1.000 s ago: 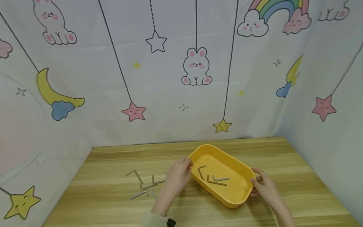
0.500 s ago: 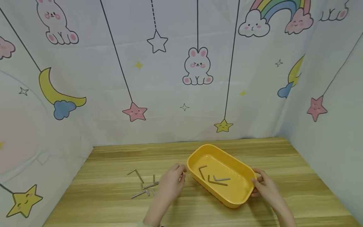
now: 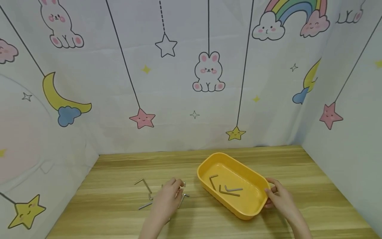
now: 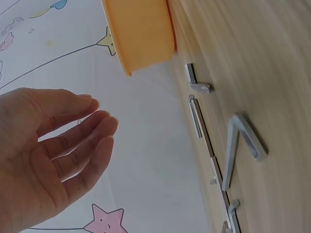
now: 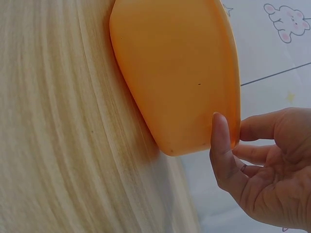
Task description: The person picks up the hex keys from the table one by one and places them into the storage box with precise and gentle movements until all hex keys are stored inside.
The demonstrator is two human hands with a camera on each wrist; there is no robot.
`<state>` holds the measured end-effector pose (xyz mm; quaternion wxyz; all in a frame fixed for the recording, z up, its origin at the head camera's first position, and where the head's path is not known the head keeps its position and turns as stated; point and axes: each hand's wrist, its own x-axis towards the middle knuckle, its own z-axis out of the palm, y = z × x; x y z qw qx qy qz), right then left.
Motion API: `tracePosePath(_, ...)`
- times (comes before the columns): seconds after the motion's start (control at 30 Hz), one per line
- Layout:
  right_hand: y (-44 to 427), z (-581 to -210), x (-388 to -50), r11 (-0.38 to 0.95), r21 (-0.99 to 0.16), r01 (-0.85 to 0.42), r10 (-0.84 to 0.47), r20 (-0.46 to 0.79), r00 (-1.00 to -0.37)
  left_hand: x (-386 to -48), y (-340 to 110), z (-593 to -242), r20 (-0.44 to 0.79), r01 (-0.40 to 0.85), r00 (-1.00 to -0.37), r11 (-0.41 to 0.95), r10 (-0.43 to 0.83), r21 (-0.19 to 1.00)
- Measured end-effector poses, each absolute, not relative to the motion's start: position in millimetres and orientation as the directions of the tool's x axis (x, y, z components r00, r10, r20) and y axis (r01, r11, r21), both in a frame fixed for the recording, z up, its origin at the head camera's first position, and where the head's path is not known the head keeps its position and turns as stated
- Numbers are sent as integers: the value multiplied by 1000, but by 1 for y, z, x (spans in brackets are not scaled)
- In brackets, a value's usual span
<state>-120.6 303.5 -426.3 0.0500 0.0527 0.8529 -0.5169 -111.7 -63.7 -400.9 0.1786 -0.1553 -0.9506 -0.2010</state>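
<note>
A yellow tray (image 3: pixel 253 210) stands on the table with several L-shaped hex keys, one of them brass-coloured (image 3: pixel 229 193), inside. My right hand (image 3: pixel 282 200) grips its right end; the right wrist view shows the thumb of that hand (image 5: pixel 272 170) on the outside of the orange-looking wall (image 5: pixel 175 77). My left hand (image 3: pixel 167 200) is above the loose hex keys left of the tray, partly hiding them. In the left wrist view the left hand (image 4: pixel 63 150) has relaxed, bent fingers with nothing between them, beside a silver hex key (image 4: pixel 232 150) on the table.
A wooden table (image 3: pixel 113 169) carries several loose hex keys, among them a brass one (image 3: pixel 147 186) at the left and a silver one (image 3: pixel 145 205) nearer the front. Behind and at both sides hangs a white cloth (image 3: pixel 179 132) with printed stars and rabbits.
My left hand has let go of the tray's left end and moved left and slightly nearer, over the loose hex keys. My right hand keeps its grip on the tray.
</note>
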Motion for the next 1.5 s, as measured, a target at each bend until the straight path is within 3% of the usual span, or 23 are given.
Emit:
tracePosePath(0.9,304,-428,-122,462,-873,157,39,-156,-987,-94,-113,-411,442,351,-873,894,206,278)
tracePosePath(1.5,305,-428,-121,466,-871,154,37,-155,-987,-90,-145,-423,387,393,-872,899,299,192)
